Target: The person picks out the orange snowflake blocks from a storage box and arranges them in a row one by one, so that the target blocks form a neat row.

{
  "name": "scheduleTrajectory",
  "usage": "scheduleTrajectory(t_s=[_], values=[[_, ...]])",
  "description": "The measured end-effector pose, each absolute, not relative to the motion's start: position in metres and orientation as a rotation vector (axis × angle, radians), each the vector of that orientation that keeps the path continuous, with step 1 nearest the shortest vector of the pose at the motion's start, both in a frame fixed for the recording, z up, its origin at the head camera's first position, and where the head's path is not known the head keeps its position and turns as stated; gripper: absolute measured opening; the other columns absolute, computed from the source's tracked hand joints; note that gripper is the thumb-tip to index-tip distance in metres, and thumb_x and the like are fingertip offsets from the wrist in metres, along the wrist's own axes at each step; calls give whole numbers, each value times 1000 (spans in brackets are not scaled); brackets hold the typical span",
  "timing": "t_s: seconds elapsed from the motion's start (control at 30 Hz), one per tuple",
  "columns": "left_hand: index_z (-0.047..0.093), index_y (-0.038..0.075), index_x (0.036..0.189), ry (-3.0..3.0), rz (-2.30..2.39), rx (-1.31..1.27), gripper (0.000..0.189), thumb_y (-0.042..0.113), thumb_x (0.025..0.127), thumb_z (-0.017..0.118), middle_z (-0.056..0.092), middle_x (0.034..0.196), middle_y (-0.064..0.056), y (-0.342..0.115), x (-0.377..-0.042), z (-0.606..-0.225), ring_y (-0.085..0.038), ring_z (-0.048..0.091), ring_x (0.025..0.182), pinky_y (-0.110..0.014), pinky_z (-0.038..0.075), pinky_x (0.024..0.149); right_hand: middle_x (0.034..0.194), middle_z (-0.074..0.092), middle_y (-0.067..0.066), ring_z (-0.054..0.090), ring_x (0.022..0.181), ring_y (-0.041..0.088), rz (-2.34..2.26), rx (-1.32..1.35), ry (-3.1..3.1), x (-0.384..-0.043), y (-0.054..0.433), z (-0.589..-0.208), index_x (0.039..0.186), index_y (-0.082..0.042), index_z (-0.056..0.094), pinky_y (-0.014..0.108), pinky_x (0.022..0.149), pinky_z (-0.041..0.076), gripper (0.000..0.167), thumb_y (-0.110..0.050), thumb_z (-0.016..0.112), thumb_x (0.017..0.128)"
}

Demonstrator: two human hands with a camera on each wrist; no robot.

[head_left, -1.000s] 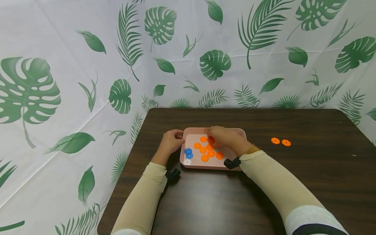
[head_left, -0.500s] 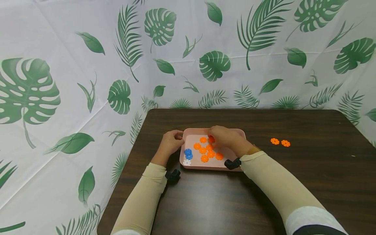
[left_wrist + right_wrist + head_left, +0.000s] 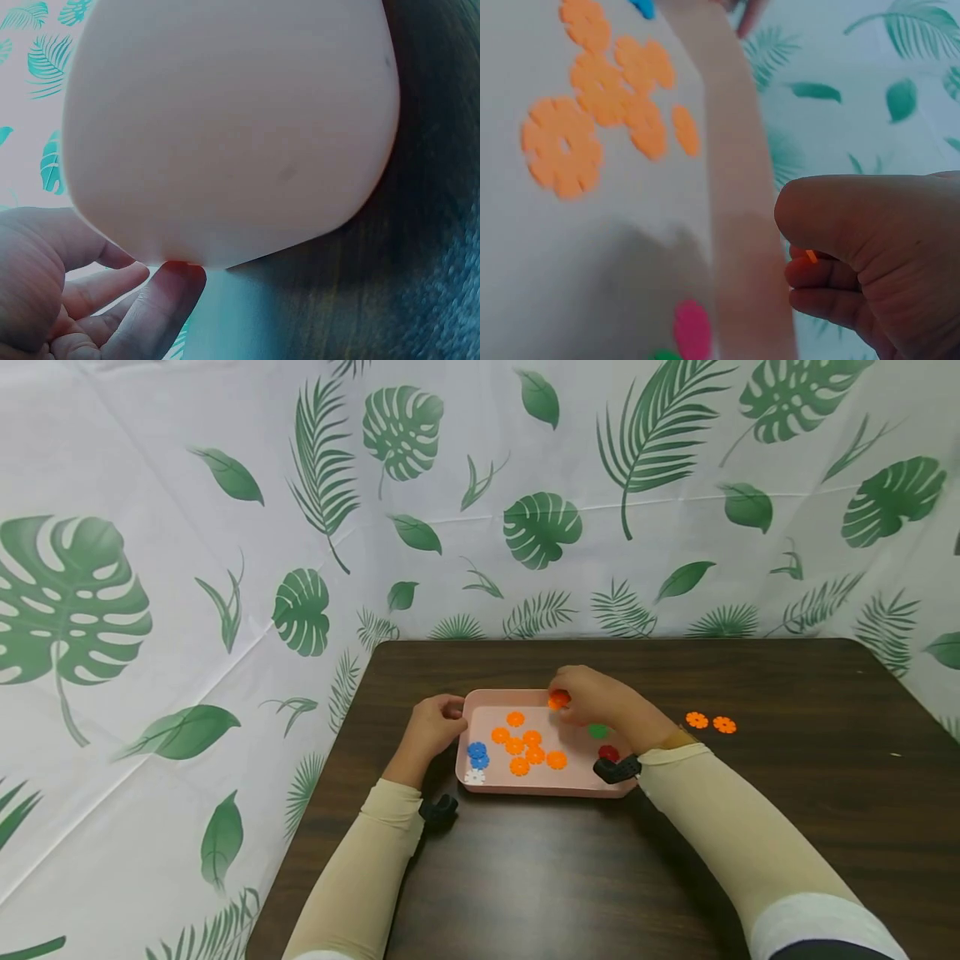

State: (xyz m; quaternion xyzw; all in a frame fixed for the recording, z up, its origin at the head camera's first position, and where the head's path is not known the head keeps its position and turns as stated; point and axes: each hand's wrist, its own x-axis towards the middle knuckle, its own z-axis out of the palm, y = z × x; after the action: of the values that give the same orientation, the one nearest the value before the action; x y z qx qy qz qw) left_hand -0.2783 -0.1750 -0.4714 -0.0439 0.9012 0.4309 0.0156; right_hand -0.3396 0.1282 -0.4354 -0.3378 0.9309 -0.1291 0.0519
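My right hand (image 3: 600, 700) pinches an orange flower-shaped disc (image 3: 558, 700) over the back rim of a pink tray (image 3: 525, 791). In the right wrist view, only a sliver of that disc shows between the fingers. My left hand (image 3: 433, 727) grips the tray's left end; in the left wrist view the thumb and fingers (image 3: 169, 300) meet its edge. Several orange discs (image 3: 557, 760) lie mid-tray. Blue discs (image 3: 477, 756) and a white disc (image 3: 475, 777) sit at its left. Under my right hand are a green disc (image 3: 597, 731) and a red disc (image 3: 608, 752).
Two more orange discs (image 3: 697, 720) lie on the dark wood table (image 3: 540, 877), right of the tray. A leaf-print cloth (image 3: 420, 610) hangs behind. The right wrist view shows a pink disc (image 3: 693, 330) near the tray's wall.
My right hand has lifted an orange disc from among the others and moved it back and to the right, uncovering the green and red discs. My left hand stays at the tray's end.
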Motion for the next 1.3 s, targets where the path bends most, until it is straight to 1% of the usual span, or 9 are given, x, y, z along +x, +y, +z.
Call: scheduleTrajectory(t_s=[0.13,0.23,0.33,0.57,0.7,0.87,1.07,1.3], values=[[70,13,132,2811,1340,-132,44,15,88,75,72,105,-8,-175,-277,-470,-26,66,88,-39,62,82,106,63,8,57,91,24,-456,-1023,2873,-341,151,-427,114,-2,73,41,82,56,33,-12,80,84],[70,13,131,2808,1345,-128,44,15,88,75,71,104,-8,-175,-276,-470,-26,65,88,-39,62,81,105,64,8,59,92,25,-500,-980,2912,-339,171,-423,113,-2,74,43,85,59,34,-15,83,84],[70,14,131,2799,1351,-131,43,15,88,75,71,105,-7,-175,-276,-472,-26,65,88,-39,62,82,105,64,8,59,92,25,-524,-907,2939,-338,195,-422,115,-2,73,45,86,59,35,-15,82,84],[70,14,132,2787,1349,-143,44,16,88,75,71,106,-7,-175,-275,-473,-26,65,89,-39,62,83,104,65,11,58,88,26,-550,-815,2987,-331,247,-417,116,2,72,47,83,57,35,-9,77,82],[70,14,131,2799,1351,-137,44,15,88,75,71,106,-8,-174,-275,-470,-27,65,89,-40,62,83,105,65,12,58,90,27,-570,-728,3006,-327,272,-415,117,3,71,48,83,57,36,-8,77,83],[70,14,131,2802,1349,-145,43,16,88,75,71,107,-8,-173,-274,-470,-27,65,91,-40,61,85,106,66,15,58,89,29,-563,-698,3047,-322,300,-414,118,5,71,50,80,55,36,-8,74,85],[70,14,131,2811,1347,-143,43,15,89,75,72,107,-7,-173,-275,-471,-26,65,91,-40,61,85,107,65,18,58,90,31,-546,-623,3042,-316,331,-416,121,8,68,52,79,54,39,-9,74,86],[70,12,131,2817,1353,-119,43,14,88,75,72,106,-8,-174,-277,-470,-27,66,90,-41,61,85,104,66,20,61,88,32,-517,-558,3045,-310,368,-428,120,11,66,54,77,54,41,-10,77,87]])
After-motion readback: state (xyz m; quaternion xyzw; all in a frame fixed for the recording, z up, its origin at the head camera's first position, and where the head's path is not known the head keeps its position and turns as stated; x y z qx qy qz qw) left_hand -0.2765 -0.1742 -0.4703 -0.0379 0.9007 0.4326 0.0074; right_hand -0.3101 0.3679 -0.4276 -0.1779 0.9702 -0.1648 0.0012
